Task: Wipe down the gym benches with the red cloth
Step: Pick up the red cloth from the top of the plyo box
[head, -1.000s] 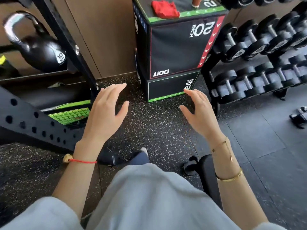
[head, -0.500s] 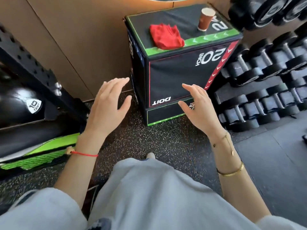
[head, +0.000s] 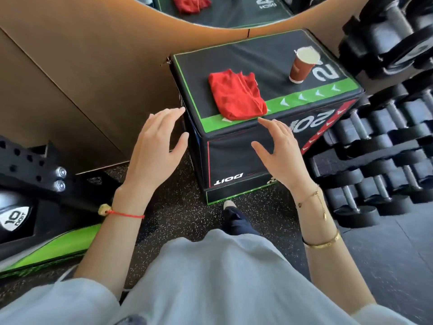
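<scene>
Rack and kettlebell: at your far left a black perforated rack post (head: pixel 28 165) and a kettlebell (head: pixel 16 216) marked 10 sit at the frame's edge, both cut off.
Left hand: your left hand (head: pixel 154 146) hangs in the air with fingers spread and relaxed, gripping nothing, its fingertips near the box's near-left corner.
Change: over the last second the plyo box (head: pixel 236 158) has swung from far up the frame to right in front of you, so you have closed in on it; your hands kept the same spread pose.
Red cloth: the red cloth (head: pixel 236 95) lies crumpled on the box top, overhanging the green strip along its near edge, untouched.
Right hand: your right hand (head: pixel 281 153) is also spread and holds nothing, index fingertip just short of the cloth's near corner.
Meaning: you look set to pick up the cloth; no wiping has begun.
Paper cup: a paper cup (head: pixel 302 64) stands upright toward the top's far-right corner, well apart from the cloth.
Dumbbells: a dumbbell rack (head: pixel 379 146) fills the right.
Hidden: no bench is clearly in view; the cup's contents are hard to tell; the mirror (head: pixel 210 10) crops its reflection.
</scene>
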`<state>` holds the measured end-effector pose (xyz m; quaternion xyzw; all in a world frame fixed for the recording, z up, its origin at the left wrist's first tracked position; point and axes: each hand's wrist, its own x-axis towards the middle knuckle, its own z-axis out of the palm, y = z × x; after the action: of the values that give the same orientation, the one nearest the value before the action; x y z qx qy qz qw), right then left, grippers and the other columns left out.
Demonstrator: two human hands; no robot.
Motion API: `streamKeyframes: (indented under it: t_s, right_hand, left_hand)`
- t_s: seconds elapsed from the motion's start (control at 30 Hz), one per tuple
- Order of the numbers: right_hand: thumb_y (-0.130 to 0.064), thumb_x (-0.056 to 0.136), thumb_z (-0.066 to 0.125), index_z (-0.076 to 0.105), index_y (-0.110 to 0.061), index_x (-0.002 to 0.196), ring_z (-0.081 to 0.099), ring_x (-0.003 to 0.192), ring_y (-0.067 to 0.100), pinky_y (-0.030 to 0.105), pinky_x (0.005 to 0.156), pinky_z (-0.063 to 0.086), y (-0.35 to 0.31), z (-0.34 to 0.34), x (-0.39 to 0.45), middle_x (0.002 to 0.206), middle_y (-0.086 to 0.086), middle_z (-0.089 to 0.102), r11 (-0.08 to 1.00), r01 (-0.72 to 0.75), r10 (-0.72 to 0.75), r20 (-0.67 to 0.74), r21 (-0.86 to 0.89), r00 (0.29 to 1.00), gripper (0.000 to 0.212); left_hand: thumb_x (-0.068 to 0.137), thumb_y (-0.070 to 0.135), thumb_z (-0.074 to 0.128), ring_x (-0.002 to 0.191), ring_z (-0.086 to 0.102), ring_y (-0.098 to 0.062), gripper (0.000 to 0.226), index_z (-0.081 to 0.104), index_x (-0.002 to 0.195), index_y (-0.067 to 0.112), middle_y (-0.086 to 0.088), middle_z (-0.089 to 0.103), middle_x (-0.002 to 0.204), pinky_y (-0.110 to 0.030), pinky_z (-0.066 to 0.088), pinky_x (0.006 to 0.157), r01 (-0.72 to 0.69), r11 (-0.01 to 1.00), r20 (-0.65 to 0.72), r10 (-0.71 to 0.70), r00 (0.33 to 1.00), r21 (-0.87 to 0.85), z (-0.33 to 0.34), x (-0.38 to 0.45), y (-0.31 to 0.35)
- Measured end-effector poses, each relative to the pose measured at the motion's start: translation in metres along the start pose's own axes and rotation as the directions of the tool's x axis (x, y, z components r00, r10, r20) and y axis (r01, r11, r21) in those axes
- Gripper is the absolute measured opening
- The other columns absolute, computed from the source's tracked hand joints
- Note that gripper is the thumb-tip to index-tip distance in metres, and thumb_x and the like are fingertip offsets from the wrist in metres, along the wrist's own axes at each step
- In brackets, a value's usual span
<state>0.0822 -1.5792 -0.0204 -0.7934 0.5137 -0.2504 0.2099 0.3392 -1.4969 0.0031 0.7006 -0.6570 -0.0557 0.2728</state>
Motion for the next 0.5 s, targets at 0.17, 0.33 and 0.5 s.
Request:
streamKeyframes:
  t_s: [0.17, 0.33, 0.5]
  right_hand:
    - [-0.017, 0.089, 0.064, 0.050, -0.008, 0.136, 0.044, 0.130, 0.024, 0.030, 0.113, 0.031, 0.026, -0.005, 0.079, 0.131, 0.006, 0.056, 0.998, 0.059, -0.059, 0.030, 0.006, 0.998, 0.049]
    - [-0.016, 0.088, 0.065, 0.051, -0.006, 0.134, 0.045, 0.128, 0.028, 0.040, 0.111, 0.034, 0.053, -0.009, 0.157, 0.130, 0.008, 0.057, 0.995, 0.095, -0.095, 0.058, -0.003, 0.994, 0.049]
    - [-0.014, 0.086, 0.067, 0.053, -0.004, 0.132, 0.048, 0.124, 0.028, 0.033, 0.108, 0.034, 0.080, -0.008, 0.212, 0.123, 0.010, 0.059, 0.992, 0.122, -0.122, 0.061, -0.010, 0.991, 0.049]
  left_hand:
    - [0.099, 0.024, 0.051, 0.139, 0.040, -0.017, 0.045, 0.045, 0.143, 0.015, -0.002, 0.050, 0.144, -0.044, 0.027, 0.120, 0.035, 0.999, -0.035, -0.035, 0.999, -0.018, 0.020, 0.068, 0.001]
    - [0.098, 0.023, 0.052, 0.137, 0.042, -0.017, 0.046, 0.045, 0.142, 0.014, -0.002, 0.051, 0.143, -0.041, 0.025, 0.121, 0.060, 0.998, -0.063, -0.062, 0.996, -0.030, 0.040, 0.130, 0.006]
    - [0.098, 0.023, 0.052, 0.136, 0.042, -0.016, 0.046, 0.045, 0.142, 0.015, -0.001, 0.051, 0.143, -0.040, 0.025, 0.121, 0.101, 0.995, -0.089, -0.102, 0.991, -0.022, 0.062, 0.177, 0.006]
